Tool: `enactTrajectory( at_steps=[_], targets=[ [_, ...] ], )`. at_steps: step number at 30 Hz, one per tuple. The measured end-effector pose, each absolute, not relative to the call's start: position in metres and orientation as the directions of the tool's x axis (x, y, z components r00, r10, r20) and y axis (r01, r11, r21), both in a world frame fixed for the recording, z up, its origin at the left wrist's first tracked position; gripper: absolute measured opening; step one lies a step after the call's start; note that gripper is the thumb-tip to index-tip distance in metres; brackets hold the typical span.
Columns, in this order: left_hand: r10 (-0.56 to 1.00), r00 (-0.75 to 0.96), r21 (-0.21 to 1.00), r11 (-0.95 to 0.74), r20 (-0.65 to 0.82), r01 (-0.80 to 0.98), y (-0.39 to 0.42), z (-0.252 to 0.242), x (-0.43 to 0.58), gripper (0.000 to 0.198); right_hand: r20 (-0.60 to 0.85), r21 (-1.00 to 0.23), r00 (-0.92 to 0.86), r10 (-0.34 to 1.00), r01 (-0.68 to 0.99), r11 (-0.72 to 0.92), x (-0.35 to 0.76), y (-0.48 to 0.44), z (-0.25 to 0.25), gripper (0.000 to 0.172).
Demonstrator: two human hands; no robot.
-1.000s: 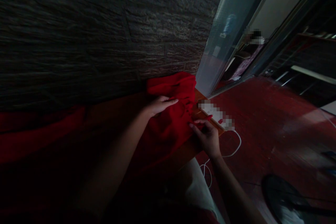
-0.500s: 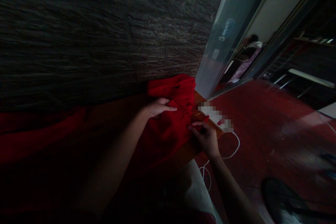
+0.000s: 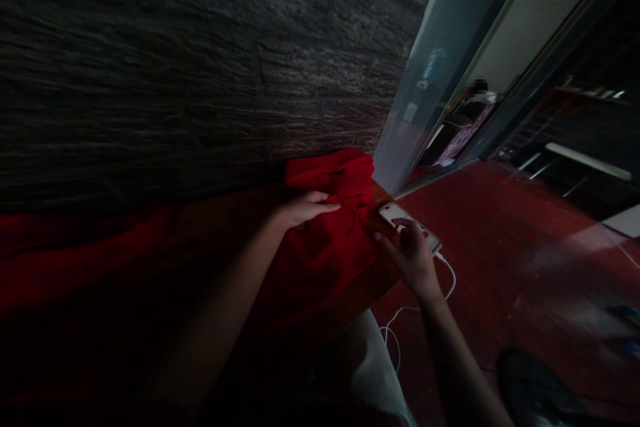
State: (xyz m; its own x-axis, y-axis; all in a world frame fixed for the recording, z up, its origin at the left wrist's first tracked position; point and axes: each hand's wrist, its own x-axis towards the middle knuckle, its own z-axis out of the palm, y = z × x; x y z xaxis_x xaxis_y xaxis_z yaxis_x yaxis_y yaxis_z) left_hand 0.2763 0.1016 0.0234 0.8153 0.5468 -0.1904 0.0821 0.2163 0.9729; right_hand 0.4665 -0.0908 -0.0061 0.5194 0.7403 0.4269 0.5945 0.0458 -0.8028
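Note:
A bunched red cloth (image 3: pixel 330 170) lies across a wooden bench or tabletop (image 3: pixel 367 280) against the wall. My left hand (image 3: pixel 305 210) is closed on a fold of it, thumb and fingers pinching the fabric. Just to the right, my right hand (image 3: pixel 413 257) hovers by the cloth's edge, thumb and forefinger apart, with nothing visible between them. Partly behind its fingers is a phone (image 3: pixel 393 212) with a lit screen, lying on the wood with a white cable (image 3: pixel 453 277) plugged into its near end.
A dark stone-textured wall (image 3: pixel 200 67) rises behind the bench. More red cloth (image 3: pixel 85 240) lies at the left in shadow. Red floor (image 3: pixel 525 227) spreads to the right, with a dark round object (image 3: pixel 530 387) low down. A person (image 3: pixel 475 97) is beyond the doorway.
My right hand has moved right, away from the cloth's edge and over the phone, its thumb and forefinger spreading. My left hand stays on the cloth. The view has shifted slightly.

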Motion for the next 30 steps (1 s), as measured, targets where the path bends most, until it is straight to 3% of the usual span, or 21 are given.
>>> enactTrajectory(
  at_steps=[3, 5, 8, 11, 14, 16, 19, 22, 25, 30],
  targets=[
    [0.541, 0.827, 0.981, 0.184, -0.152, 0.06, 0.102, 0.023, 0.279, 0.039, 0.49, -0.708, 0.366, 0.791, 0.697, 0.116, 0.467, -0.069, 0.023, 0.053],
    [0.526, 0.843, 0.989, 0.139, -0.111, 0.043, 0.102, 0.025, 0.279, 0.037, 0.451, -0.701, 0.204, 0.869, 0.684, 0.203, 0.465, -0.047, 0.038, 0.055],
    [0.499, 0.866, 0.998, 0.07, -0.035, 0.001, 0.101, 0.031, 0.278, 0.034, 0.252, -0.805, -0.022, 0.967, 0.55, 0.222, 0.469, -0.014, 0.05, 0.064],
    [0.453, 0.891, 0.997, 0.072, -0.034, 0.001, 0.099, 0.039, 0.277, 0.031, 0.026, -0.898, -0.241, 0.97, 0.421, 0.129, 0.483, 0.006, 0.061, 0.071],
    [0.42, 0.903, 0.992, 0.115, -0.092, 0.047, 0.097, 0.044, 0.277, 0.028, -0.151, -0.904, -0.412, 0.898, 0.425, 0.043, 0.5, 0.015, 0.076, 0.048],
    [0.432, 0.894, 0.988, 0.135, -0.122, 0.069, 0.096, 0.044, 0.277, 0.026, -0.185, -0.887, -0.426, 0.885, 0.461, 0.036, 0.507, 0.019, 0.087, 0.039],
    [0.477, 0.866, 0.982, 0.17, -0.15, 0.077, 0.095, 0.041, 0.278, 0.026, -0.175, -0.796, -0.312, 0.934, 0.603, 0.052, 0.511, 0.027, 0.095, 0.038],
    [0.502, 0.845, 0.973, 0.216, -0.187, 0.087, 0.096, 0.034, 0.278, 0.035, -0.071, -0.65, -0.114, 0.991, 0.759, 0.041, 0.508, 0.037, 0.093, 0.033],
    [0.603, 0.766, 0.97, 0.213, -0.225, 0.118, 0.1, 0.027, 0.279, 0.043, 0.076, -0.611, 0.004, 0.997, 0.79, 0.043, 0.501, 0.041, 0.084, 0.031],
    [0.564, 0.811, 0.988, 0.106, -0.156, 0.116, 0.108, 0.018, 0.281, 0.037, 0.032, -0.553, -0.207, 0.978, 0.811, 0.19, 0.489, 0.034, 0.073, 0.042]
  ],
)
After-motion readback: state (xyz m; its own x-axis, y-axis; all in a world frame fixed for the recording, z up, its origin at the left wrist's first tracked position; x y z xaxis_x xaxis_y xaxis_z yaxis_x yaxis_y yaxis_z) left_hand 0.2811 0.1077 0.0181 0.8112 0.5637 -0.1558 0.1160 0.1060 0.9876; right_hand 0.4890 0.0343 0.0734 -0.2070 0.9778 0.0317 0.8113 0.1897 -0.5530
